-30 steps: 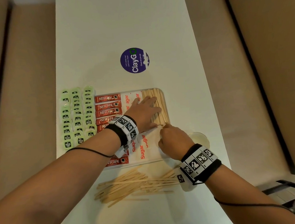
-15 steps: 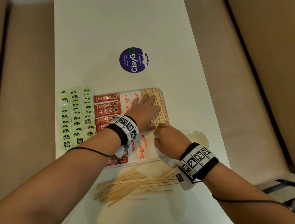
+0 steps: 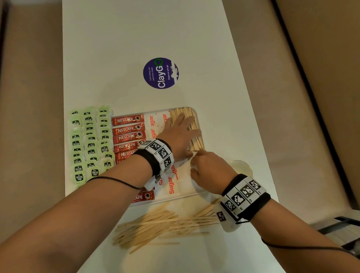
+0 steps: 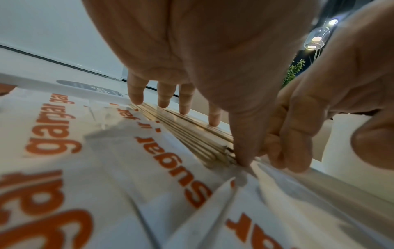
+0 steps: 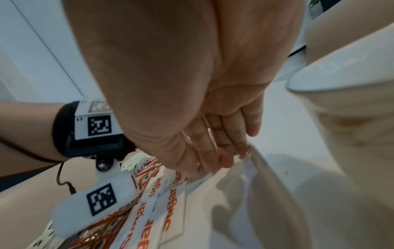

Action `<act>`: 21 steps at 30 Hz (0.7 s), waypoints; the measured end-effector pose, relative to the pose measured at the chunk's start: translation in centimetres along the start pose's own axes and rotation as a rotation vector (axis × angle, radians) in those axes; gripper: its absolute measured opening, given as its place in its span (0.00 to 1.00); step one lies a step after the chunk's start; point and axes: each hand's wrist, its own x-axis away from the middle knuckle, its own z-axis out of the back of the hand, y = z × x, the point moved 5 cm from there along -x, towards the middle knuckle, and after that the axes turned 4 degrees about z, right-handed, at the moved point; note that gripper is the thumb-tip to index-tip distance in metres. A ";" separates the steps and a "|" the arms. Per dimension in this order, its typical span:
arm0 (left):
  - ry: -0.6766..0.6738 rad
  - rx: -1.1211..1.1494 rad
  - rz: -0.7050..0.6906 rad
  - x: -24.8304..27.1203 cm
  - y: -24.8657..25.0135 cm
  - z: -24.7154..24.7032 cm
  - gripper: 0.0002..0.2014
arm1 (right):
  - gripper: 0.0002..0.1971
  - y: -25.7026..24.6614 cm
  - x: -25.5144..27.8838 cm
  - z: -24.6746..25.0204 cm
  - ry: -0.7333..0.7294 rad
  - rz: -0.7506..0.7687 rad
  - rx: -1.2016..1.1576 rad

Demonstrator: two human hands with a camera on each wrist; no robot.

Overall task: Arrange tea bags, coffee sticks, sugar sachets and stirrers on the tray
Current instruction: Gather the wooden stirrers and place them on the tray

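A clear tray (image 3: pixel 181 197) holds red coffee sticks (image 3: pixel 128 128), white sugar sachets (image 3: pixel 153 126) and a row of wooden stirrers (image 3: pixel 194 139) along its right side. Green tea bags (image 3: pixel 91 144) lie in rows left of the coffee sticks. My left hand (image 3: pixel 180 129) lies flat on the stirrers (image 4: pixel 192 134), its fingers (image 4: pixel 164 97) straight and pressing them down. My right hand (image 3: pixel 197 156) sits at the stirrers' near ends, fingers (image 5: pixel 224 143) held together and touching the ends and the tray. It holds nothing that I can see.
A loose pile of stirrers (image 3: pixel 162 224) lies on the white table in front of the tray. A small glass cup (image 3: pixel 243 167) stands just right of my right hand. A round purple sticker (image 3: pixel 160 73) is farther back. Beige benches flank the table.
My right hand has slid a little left and forward up against the near ends of the stirrers on the tray. The left hand has stayed flat on them.
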 end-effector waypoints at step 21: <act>0.036 0.048 0.052 1.1 -2.7 0.0 0.45 | 0.30 0.6 -2.8 -0.5 0.026 0.022 0.185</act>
